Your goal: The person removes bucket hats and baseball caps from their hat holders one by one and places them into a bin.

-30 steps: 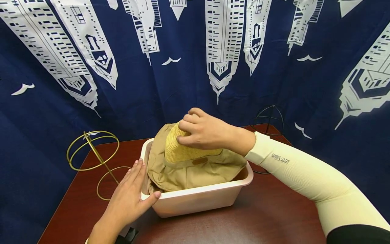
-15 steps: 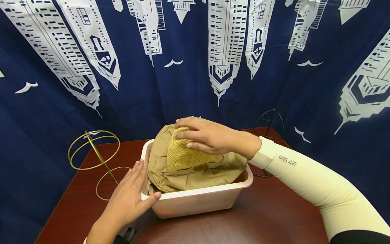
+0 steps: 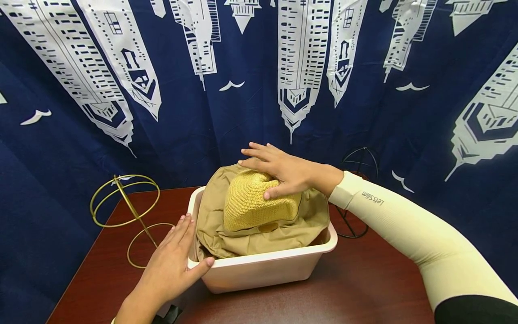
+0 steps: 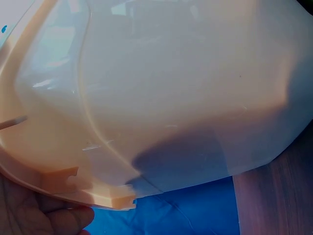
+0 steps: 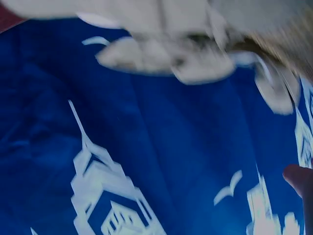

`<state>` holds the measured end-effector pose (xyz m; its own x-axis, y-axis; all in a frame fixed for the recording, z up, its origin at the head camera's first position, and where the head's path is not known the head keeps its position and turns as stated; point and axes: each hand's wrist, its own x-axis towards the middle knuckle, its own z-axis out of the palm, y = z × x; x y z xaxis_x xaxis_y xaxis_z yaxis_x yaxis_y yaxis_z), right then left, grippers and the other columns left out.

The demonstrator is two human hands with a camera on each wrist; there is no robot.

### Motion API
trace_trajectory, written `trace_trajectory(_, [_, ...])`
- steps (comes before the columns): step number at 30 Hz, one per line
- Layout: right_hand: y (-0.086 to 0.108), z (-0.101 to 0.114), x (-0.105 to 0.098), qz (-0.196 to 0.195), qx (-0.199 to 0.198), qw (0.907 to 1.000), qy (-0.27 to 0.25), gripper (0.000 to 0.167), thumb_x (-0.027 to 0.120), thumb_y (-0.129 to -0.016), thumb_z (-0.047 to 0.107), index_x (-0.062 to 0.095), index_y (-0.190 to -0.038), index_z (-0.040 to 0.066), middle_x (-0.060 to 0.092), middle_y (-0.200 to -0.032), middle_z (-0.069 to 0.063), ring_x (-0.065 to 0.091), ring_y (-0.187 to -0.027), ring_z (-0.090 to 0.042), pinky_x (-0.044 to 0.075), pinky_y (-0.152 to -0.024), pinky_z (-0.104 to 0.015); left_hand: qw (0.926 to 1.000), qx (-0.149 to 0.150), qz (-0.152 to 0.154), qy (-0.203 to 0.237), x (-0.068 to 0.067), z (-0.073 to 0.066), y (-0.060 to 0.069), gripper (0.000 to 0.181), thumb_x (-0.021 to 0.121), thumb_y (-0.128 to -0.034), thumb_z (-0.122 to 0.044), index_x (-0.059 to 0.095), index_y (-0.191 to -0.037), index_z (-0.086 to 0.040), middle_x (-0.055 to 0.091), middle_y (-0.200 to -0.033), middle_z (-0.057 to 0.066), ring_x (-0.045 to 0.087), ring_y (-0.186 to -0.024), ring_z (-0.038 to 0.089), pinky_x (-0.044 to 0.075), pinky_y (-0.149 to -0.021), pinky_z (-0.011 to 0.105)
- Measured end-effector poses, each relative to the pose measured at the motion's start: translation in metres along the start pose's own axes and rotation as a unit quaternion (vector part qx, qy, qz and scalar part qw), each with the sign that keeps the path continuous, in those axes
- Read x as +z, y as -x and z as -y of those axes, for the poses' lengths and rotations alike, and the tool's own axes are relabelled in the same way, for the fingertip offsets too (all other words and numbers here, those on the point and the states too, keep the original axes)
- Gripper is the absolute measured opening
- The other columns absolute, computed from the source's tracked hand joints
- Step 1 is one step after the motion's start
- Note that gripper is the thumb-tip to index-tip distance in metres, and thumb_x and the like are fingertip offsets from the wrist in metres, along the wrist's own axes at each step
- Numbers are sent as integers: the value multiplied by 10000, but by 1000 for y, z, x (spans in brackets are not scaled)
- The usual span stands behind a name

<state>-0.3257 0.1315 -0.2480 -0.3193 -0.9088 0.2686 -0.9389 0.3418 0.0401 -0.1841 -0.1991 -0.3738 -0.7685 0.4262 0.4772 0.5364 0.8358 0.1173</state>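
Observation:
A yellow knit hat (image 3: 247, 202) sits crown up on a wrinkled khaki fabric hat (image 3: 210, 216) in a pale pink plastic bin (image 3: 259, 274). Above the knit hat is my right hand (image 3: 285, 171), fingers straight and spread. Its thumb lies against the crown; whether the palm touches is hidden. My left hand (image 3: 167, 256) rests at the bin's left corner, fingers along the rim and thumb on the front edge. In the left wrist view the bin's wall (image 4: 171, 88) fills most of the frame. Blurred beige fabric (image 5: 137, 56) spans the top of the right wrist view.
A gold wire stand (image 3: 129, 201) stands left of the bin. Behind my right arm is a black wire stand (image 3: 347, 221), partly covered. The bin stands on a reddish-brown table (image 3: 364, 288). A navy curtain (image 3: 243, 117) printed with white buildings hangs behind.
My right hand has let go of the knit hat's crown and spread its fingers. The knit hat now looks rounder and sits slightly lower. My left hand stays on the bin.

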Motion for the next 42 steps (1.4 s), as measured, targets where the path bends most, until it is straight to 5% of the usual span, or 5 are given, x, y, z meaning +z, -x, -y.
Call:
trace_trajectory(6, [-7,-1,30,595,-160,9977,280,1085,254,-785,914,206,-1601,201,-18,-1658,-140,-96,-1499,-359,34,-1145,-665,10000,28,-13,-55,0,1,0,933,609,-880,-616,440,-1417,130,413,-1496,258,351,-1417,374,340,-1105,537])
trace_trajectory(17, [-20,4,64,1163,-597,9889,713,993,373,-797,876,251,-1588,289,-11,-1664,-111,5,-1496,-418,138,-1114,-706,9999,-65,141,-14,-2,-1,-2,936,621,-875,-614,436,-1425,121,388,-1512,254,339,-1423,375,326,-1115,542])
trace_trajectory(26, [-30,22,79,1690,-819,9755,1149,928,374,-840,840,242,-1587,304,-12,-1664,-102,-69,-1509,-331,75,-1187,-574,9999,-17,98,-41,-1,0,-2,918,642,-869,-588,447,-1414,125,406,-1498,263,347,-1419,373,330,-1111,543])
trace_trajectory(42, [-35,17,118,1841,-1020,9647,1581,852,322,-903,792,221,-1591,298,31,-1665,-76,-43,-1516,-275,33,-1216,-428,9999,-105,52,1,1,-1,-1,919,642,-874,-588,442,-1418,124,393,-1510,255,325,-1433,361,309,-1125,540])
